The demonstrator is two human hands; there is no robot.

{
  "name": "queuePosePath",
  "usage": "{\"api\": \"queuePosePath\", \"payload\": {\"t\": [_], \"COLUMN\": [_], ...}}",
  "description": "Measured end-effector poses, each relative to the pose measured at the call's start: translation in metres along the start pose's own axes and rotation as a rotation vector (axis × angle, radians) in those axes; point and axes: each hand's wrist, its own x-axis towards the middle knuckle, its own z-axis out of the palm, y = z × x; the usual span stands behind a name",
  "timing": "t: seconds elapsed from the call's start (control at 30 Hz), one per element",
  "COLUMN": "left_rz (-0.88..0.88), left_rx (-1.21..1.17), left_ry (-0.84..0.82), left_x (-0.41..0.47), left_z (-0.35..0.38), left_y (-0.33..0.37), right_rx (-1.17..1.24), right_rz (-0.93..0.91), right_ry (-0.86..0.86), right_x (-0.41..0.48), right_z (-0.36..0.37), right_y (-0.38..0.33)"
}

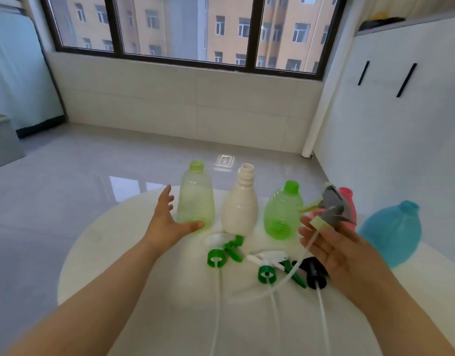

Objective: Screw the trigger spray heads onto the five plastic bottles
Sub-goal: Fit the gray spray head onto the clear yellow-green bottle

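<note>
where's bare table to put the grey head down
Bare: the table left of the left hand; also the near strip between that forearm and the tubes. Crowded: three heads lie before the bottles, and the right hand with the grey head covers the right.

left hand (167,222): held open, fingers spread, forearm extended forward | right hand (331,249): raised palm-up, grey spray head (334,204) pinched at fingertips | both forearms bare
</note>
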Motion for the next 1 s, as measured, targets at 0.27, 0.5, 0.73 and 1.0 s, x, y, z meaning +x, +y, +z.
{"api": "queuePosePath", "payload": {"t": [0.27, 0.5, 0.73, 1.0], "left_rz": [-0.014, 0.060, 0.274, 0.283], "left_rx": [-0.055, 0.034, 0.216, 0.415], "left_ry": [0.099, 0.173, -0.004, -0.094], "left_x": [0.018, 0.004, -0.052, -0.102], "left_z": [0.029, 0.021, -0.034, -0.060], "left_y": [-0.005, 0.001, 0.024, 0.037], "right_rx": [0.078, 0.097, 0.173, 0.367], "right_rz": [-0.030, -0.061, -0.215, -0.293], "right_ry": [0.051, 0.060, 0.095, 0.208], "right_x": [0.009, 0.011, 0.004, -0.014], "right_z": [-0.003, -0.004, -0.003, 0.000], "right_y": [0.004, 0.006, -0.020, -0.041]}}
